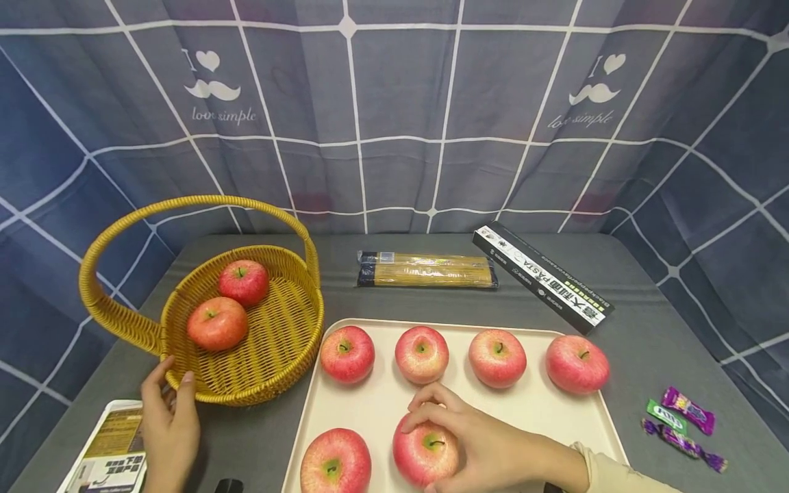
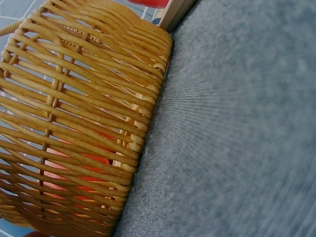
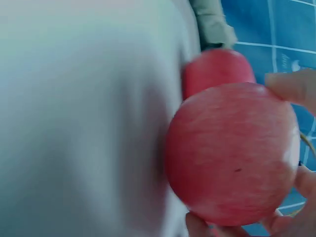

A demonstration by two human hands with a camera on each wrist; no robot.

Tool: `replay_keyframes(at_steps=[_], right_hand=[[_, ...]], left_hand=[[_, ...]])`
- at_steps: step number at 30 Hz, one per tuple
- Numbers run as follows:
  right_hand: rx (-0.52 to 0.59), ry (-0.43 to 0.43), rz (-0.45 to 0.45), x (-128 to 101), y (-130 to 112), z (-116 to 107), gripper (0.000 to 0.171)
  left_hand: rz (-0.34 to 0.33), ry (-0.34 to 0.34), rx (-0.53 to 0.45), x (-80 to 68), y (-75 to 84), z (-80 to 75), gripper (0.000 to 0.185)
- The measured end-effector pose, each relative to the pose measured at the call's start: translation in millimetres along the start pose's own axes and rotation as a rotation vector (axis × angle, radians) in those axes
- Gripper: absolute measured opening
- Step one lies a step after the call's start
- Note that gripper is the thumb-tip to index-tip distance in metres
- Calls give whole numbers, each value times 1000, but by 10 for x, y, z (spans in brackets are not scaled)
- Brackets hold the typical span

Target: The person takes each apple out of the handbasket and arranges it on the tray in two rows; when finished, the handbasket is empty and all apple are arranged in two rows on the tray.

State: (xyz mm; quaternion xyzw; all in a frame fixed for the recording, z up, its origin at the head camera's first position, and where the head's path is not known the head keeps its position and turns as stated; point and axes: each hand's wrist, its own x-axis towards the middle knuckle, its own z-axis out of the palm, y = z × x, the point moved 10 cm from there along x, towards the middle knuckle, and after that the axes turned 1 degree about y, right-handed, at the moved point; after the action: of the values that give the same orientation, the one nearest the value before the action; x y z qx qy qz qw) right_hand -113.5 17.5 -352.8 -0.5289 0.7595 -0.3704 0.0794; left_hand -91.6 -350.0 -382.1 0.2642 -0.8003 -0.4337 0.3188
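Note:
My right hand [image 1: 490, 441] grips a red apple [image 1: 419, 452] at the front of the cream tray [image 1: 351, 409], fingers over its far side and thumb at the near side. The right wrist view shows this apple close up, with another apple [image 3: 217, 71] behind it. On the left, my left hand [image 1: 171, 435] holds the near left rim of a yellow wicker basket [image 1: 280, 325] between thumb and fingers. Two apples, one redder [image 1: 244, 282] and one more orange [image 1: 218, 324], lie inside the basket. Its woven side fills much of the left wrist view.
Several more apples stand on the tray, including a back row and one apple [image 1: 335, 462] at front left. Behind the tray lie a spaghetti pack [image 1: 425, 270] and a black pasta box [image 1: 542, 277]. Wrapped candies [image 1: 684, 424] sit at right, a white-edged package [image 1: 111, 452] at left.

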Motion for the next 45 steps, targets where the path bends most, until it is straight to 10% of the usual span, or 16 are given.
replay_keyframes(at_steps=[21, 29, 35, 45], right_hand=[[-278, -61, -18, 160, -175, -104, 69], [-226, 23, -24, 1087, -591, -412, 59], [-291, -14, 5, 1850, -715, -229, 57], [-256, -85, 388, 2900, 43, 394, 64]], left_hand=[[-3, 1, 16, 2, 17, -22, 43], [-5, 18, 14, 4, -7, -47, 43], [4, 5, 7, -5, 1, 9, 43], [-3, -18, 31, -5, 25, -10, 44]])
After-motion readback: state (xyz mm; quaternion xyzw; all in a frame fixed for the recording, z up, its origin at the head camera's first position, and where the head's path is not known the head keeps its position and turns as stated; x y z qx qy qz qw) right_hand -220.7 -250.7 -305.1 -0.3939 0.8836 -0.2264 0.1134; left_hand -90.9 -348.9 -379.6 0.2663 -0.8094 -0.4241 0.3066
